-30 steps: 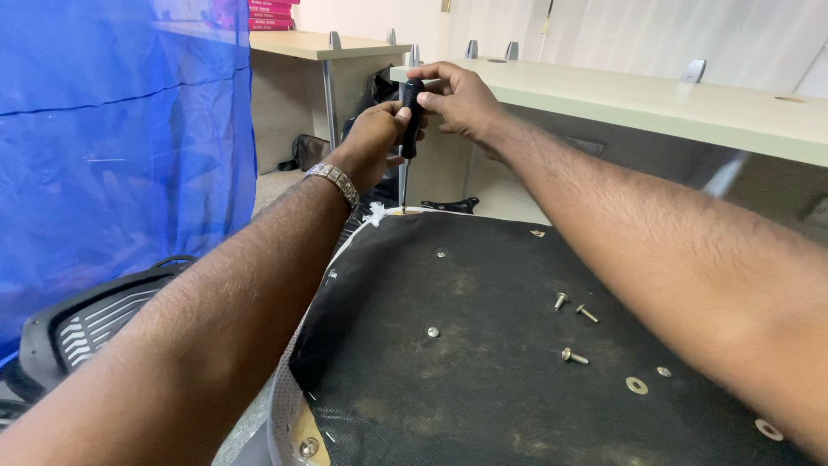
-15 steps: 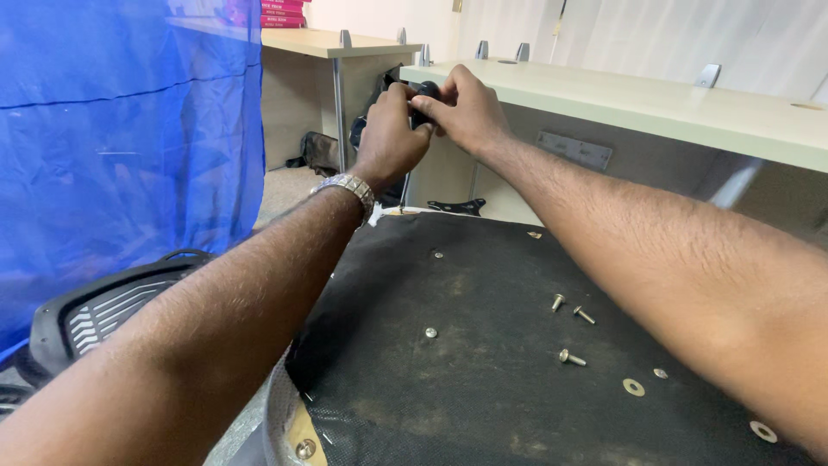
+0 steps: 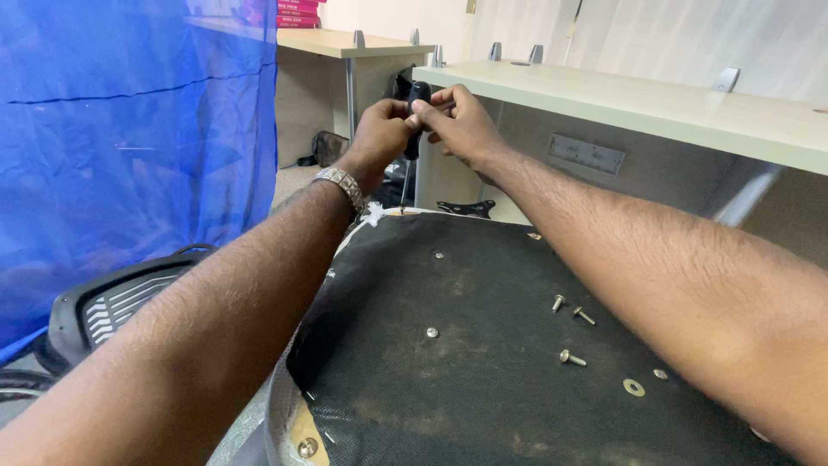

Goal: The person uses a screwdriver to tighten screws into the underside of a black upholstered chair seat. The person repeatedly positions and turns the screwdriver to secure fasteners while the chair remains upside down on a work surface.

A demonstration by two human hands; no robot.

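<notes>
Both your hands are wrapped around the black handle of the screwdriver (image 3: pixel 416 112), up near the far edge of the upturned chair seat (image 3: pixel 483 362). Your left hand (image 3: pixel 379 134) grips the handle from the left, your right hand (image 3: pixel 461 125) from the right — both closed tight on it. The thin metal shaft points straight down, and its tip sits at the seat's far rim, by a bit of white stuffing.

The screwdriver looks light and stiff, and the fat handle is the good place to hold. The thin tip could slip off a screw head, so hold it straight up.

Loose screws (image 3: pixel 571 328) and a flat washer (image 3: pixel 634 387) lie on the black cloth near your right arm — small and easy to knock off. A desk (image 3: pixel 655 103) stands behind, and a blue sheet (image 3: pixel 129 147) hangs on the left.
</notes>
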